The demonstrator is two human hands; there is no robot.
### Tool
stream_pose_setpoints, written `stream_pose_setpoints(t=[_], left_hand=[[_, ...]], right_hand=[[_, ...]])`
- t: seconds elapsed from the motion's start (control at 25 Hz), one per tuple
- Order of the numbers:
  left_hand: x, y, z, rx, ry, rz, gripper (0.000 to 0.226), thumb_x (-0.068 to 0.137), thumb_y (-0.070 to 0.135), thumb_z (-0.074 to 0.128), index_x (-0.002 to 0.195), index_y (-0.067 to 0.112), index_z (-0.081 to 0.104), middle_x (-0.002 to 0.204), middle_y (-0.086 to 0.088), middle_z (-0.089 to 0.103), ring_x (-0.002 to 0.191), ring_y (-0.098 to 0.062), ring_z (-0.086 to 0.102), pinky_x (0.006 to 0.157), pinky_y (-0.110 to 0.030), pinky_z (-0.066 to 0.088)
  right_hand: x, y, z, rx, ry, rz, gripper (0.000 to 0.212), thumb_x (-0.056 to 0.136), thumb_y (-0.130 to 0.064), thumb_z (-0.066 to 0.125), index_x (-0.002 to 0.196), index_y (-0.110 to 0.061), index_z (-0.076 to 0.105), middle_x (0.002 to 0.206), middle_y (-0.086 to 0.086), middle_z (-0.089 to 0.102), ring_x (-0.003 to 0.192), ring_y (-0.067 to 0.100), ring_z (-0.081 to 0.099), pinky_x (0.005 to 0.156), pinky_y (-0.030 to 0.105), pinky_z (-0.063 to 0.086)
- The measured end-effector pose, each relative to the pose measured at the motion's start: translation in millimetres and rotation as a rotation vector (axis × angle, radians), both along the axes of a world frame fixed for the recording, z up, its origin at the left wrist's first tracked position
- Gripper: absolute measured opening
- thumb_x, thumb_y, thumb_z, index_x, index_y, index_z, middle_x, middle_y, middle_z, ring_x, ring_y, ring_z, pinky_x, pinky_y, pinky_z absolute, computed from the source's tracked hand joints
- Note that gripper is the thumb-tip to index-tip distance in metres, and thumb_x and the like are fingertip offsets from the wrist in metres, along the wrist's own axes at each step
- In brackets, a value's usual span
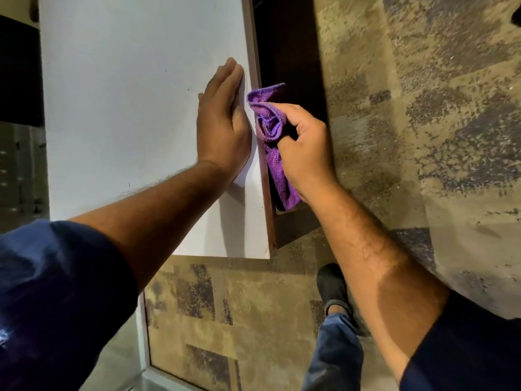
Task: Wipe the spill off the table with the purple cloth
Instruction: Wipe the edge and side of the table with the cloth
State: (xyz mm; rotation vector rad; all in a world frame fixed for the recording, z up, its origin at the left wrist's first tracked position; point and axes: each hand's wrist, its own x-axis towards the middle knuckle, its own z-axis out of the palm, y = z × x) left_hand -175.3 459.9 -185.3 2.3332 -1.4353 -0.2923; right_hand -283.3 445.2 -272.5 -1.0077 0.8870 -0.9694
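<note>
Seen from the head camera, looking steeply down, a white table (pixel 135 108) fills the upper left of the view, its brown-banded right edge running from the top down to a near corner. The left hand (pixel 222 122) lies flat on the tabletop, palm down, fingers straight and held together, pointing away from the person; its outer side sits right along the table's right edge. It holds nothing. Just off that same edge, beside the left hand, the right hand (pixel 304 148) is closed in a loose fist around the purple cloth (pixel 267 119). The cloth is bunched: a folded wad sticks out past the thumb and forefinger toward the table's edge, and a longer tail hangs down below the palm, alongside the table's side band. Whether the cloth actually touches the edge cannot be told; it looks to be at or just beyond it, over the dark gap beside the table. No spill can be made out on the white surface near the hands. Both forearms are bare, with dark blue sleeves (pixel 56 292) at the bottom corners. Below the table's near corner lies a mottled tan and grey floor (pixel 423 136), and there a foot in a dark sandal (pixel 332 289) stands above a blue trouser leg (pixel 335 351).
</note>
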Motion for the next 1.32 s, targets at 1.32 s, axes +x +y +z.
stream_pose_setpoints(t=[1.32], left_hand=[[-31, 71, 0, 0.057, -0.131, 0.009, 0.056, 0.113, 0.032, 0.032, 0.166, 0.016, 0.034, 0.175, -0.001, 0.032, 0.162, -0.016, 0.029, 0.133, -0.037, 0.027]], right_hand=[[-91, 155, 3, -0.315, 0.195, 0.017, 0.051, 0.074, 0.029, 0.056, 0.107, 0.001, 0.083, 0.107, 0.013, 0.079, 0.105, 0.020, 0.073, 0.097, 0.030, 0.060]])
